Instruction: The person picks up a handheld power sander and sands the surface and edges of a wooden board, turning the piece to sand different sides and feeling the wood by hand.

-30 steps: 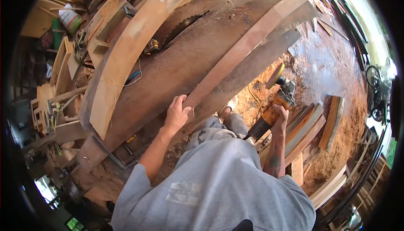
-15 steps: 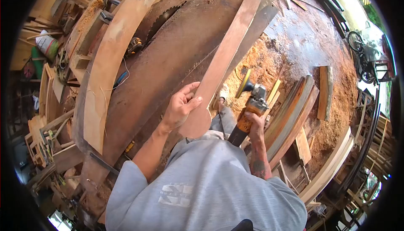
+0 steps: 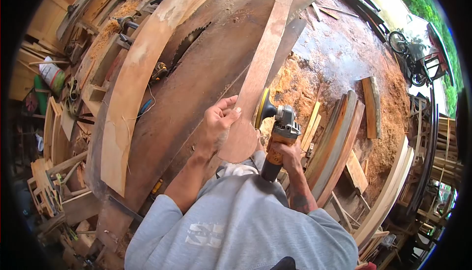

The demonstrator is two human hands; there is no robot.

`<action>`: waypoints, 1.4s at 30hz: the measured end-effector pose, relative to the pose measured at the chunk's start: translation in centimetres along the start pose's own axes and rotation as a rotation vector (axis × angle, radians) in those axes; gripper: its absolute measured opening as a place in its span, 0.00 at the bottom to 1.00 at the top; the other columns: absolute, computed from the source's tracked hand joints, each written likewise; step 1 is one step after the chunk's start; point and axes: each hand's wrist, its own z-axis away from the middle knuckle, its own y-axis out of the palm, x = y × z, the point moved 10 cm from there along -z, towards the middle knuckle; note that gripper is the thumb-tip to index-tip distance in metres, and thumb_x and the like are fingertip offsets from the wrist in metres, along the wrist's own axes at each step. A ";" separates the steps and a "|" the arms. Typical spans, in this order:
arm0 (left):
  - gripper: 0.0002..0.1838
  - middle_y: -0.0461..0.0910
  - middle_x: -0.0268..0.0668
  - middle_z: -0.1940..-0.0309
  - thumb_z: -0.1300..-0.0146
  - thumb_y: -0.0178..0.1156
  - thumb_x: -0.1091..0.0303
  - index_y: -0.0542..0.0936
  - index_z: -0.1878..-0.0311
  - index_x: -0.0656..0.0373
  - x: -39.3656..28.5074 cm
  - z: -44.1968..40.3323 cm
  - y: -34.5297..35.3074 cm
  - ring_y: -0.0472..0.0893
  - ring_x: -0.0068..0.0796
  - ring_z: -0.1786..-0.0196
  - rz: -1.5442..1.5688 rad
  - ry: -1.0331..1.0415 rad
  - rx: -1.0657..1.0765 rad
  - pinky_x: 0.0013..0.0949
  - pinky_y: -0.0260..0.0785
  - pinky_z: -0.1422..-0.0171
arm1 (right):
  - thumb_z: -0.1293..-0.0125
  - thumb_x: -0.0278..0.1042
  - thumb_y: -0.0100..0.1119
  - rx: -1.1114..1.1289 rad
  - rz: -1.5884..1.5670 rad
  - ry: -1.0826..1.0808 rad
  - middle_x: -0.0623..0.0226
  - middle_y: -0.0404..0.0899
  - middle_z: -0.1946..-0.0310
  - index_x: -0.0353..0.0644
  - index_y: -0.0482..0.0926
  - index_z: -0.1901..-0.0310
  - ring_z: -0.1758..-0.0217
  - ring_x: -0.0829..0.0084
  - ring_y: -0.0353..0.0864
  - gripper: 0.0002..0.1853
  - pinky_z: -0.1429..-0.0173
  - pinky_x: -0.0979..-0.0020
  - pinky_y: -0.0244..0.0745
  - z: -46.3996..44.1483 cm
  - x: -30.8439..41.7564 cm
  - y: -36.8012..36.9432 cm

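Note:
My left hand grips a long, flat wooden board near its rounded end, thumb on top and fingers at the left edge. The board stretches away over the large brown work surface. In my right hand is a yellow and black angle grinder, held by its body with the head pointing away from me. Its yellow-edged sanding disc stands on edge beside the board's right side, close to the rounded end. Whether disc and wood touch, I cannot tell.
A wide curved plank lies on the brown work surface to the left, near a second power tool. Curved timber pieces and sawdust are on the right. A saw-toothed blade edge shows farther back.
The grinder has moved left, bringing its disc from well apart to right beside the board's edge. The board and my left hand have shifted slightly, and the camera view has turned a little.

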 end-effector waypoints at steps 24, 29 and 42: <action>0.23 0.87 0.42 0.52 0.29 0.63 0.75 0.74 0.33 0.72 1.9 -1.1 -0.3 0.87 0.23 0.54 0.112 -0.016 0.028 0.24 0.79 0.47 | 0.49 0.27 0.70 0.064 0.072 -0.034 0.64 0.86 0.67 0.35 0.84 0.57 0.66 0.71 0.85 0.15 0.58 0.67 0.82 -0.8 -0.1 0.5; 0.23 0.87 0.43 0.52 0.29 0.64 0.74 0.74 0.33 0.72 1.6 -1.0 0.0 0.87 0.23 0.54 0.111 -0.022 0.031 0.25 0.79 0.47 | 0.49 0.27 0.70 0.044 0.073 -0.025 0.65 0.85 0.67 0.35 0.84 0.58 0.66 0.71 0.85 0.15 0.58 0.67 0.81 -0.6 0.0 0.5; 0.23 0.87 0.41 0.52 0.30 0.64 0.73 0.75 0.34 0.71 0.9 -0.5 0.4 0.86 0.21 0.55 0.049 -0.015 0.027 0.22 0.78 0.48 | 0.49 0.28 0.70 0.011 0.073 -0.033 0.65 0.85 0.68 0.35 0.83 0.58 0.68 0.72 0.84 0.15 0.59 0.68 0.80 -1.0 -0.1 0.0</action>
